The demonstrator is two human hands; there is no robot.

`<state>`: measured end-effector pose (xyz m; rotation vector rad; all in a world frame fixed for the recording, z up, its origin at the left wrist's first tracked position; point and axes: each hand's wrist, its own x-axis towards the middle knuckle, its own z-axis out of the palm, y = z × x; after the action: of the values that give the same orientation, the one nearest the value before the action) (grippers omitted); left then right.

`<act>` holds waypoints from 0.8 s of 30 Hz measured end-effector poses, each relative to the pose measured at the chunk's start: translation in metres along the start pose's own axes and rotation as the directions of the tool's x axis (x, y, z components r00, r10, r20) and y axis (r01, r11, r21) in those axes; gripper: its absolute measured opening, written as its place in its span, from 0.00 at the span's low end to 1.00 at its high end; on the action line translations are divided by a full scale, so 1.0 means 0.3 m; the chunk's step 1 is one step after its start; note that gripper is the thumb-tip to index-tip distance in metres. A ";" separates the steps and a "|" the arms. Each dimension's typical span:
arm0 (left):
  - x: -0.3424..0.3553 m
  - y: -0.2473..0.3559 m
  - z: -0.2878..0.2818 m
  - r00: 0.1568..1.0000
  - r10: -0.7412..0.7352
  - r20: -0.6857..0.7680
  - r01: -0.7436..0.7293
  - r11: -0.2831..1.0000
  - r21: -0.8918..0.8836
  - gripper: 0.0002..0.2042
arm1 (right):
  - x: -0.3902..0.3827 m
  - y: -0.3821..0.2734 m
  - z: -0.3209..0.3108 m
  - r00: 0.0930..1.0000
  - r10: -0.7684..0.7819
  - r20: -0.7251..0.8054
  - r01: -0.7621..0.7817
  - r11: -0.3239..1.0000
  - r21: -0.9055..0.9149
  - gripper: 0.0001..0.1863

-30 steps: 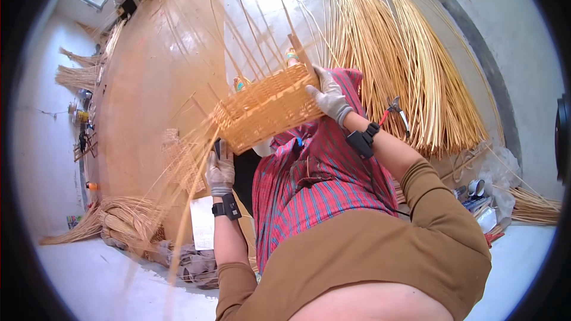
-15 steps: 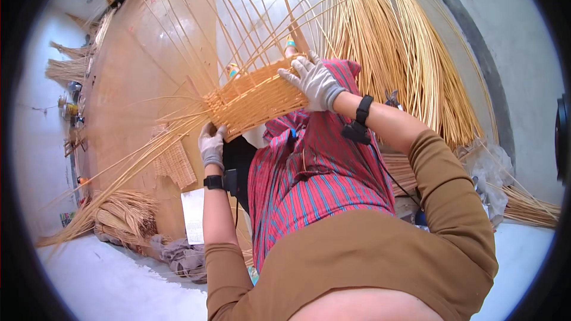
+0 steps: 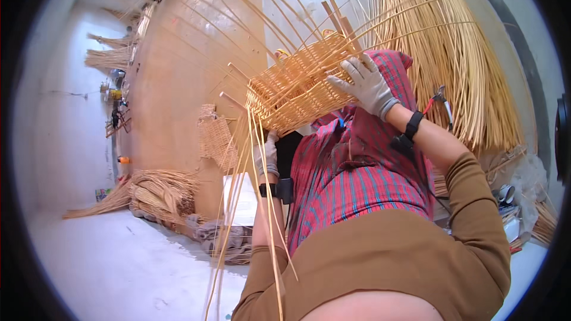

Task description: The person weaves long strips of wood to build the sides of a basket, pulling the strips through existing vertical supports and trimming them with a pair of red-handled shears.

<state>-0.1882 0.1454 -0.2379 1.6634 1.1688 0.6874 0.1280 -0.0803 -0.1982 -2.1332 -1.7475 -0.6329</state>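
Observation:
A half-woven wicker basket (image 3: 315, 104) is held in the air above my lap, tilted so its inside shows. Long loose canes fan out from its far rim, and several hang from its left corner across my left forearm. My left hand (image 3: 267, 153), in a pale work glove, supports the basket at its lower left corner; the fingers are partly hidden by the basket and canes. At the right end, my gloved right hand (image 3: 367, 88) grips the woven side, its thumb lying along the wall. Wooden sticks (image 3: 342, 21) jut from the basket's corners.
Long cane bundles (image 3: 452, 53) lie at the right, with red-and-white-handled pliers (image 3: 438, 106) beside them. Left of the basket are flat woven pieces (image 3: 217, 139), a white paper sheet (image 3: 240, 199) and a cane heap (image 3: 163, 193). Striped red cloth (image 3: 363, 172) covers my lap.
The basket has turned and shows more of its inside. Loose canes at its left corner have swung from pointing left to hanging down over my left forearm. The whole view has shifted.

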 end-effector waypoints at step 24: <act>-0.150 0.183 -0.064 0.884 0.315 -0.345 -0.332 0.943 0.013 0.09 | 0.307 -0.528 -0.272 0.861 -0.503 0.074 0.201 0.470 0.860 0.27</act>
<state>-0.2006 0.1064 -0.1767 1.7639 1.1075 1.2496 -0.0236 -0.0111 -0.0868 -1.2040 -2.0807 0.4909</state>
